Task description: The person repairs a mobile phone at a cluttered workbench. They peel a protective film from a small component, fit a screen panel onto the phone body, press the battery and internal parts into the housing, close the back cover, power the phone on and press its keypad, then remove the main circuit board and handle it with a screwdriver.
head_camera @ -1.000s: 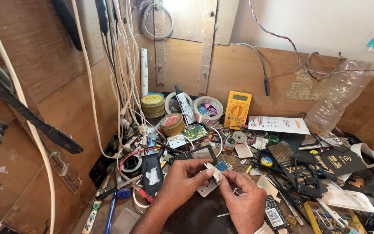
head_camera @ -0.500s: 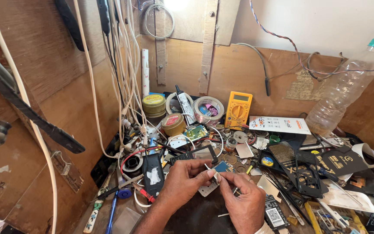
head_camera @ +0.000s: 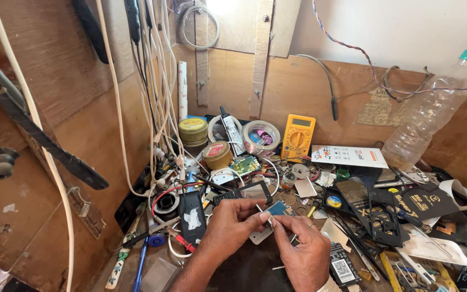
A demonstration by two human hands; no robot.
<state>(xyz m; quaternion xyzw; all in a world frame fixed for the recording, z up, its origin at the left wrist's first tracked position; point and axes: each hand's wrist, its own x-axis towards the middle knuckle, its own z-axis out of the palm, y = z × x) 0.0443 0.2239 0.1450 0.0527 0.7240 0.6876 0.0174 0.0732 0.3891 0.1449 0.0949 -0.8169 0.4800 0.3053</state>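
My left hand (head_camera: 232, 226) and my right hand (head_camera: 302, 254) meet low in the view over a cluttered wooden workbench. Together they pinch a small pale part with a blue circuit board (head_camera: 273, 214); my left fingertips press on its upper edge and my right fingers hold it from below. A thin metal tool (head_camera: 294, 237) sticks out between my right fingers. A ring shows on my right hand. A black phone shell (head_camera: 192, 214) lies just left of my left hand.
A yellow multimeter (head_camera: 297, 138), tape rolls (head_camera: 260, 136) and round tins (head_camera: 193, 130) stand behind the hands. A clear plastic bottle (head_camera: 427, 118) leans at the right. White cables (head_camera: 155, 97) hang at the left. Black phone parts (head_camera: 374, 208) and screwdrivers (head_camera: 124, 254) litter the bench.
My hands have barely moved; my left fingers have shifted slightly on the small part. The view has tilted a little.
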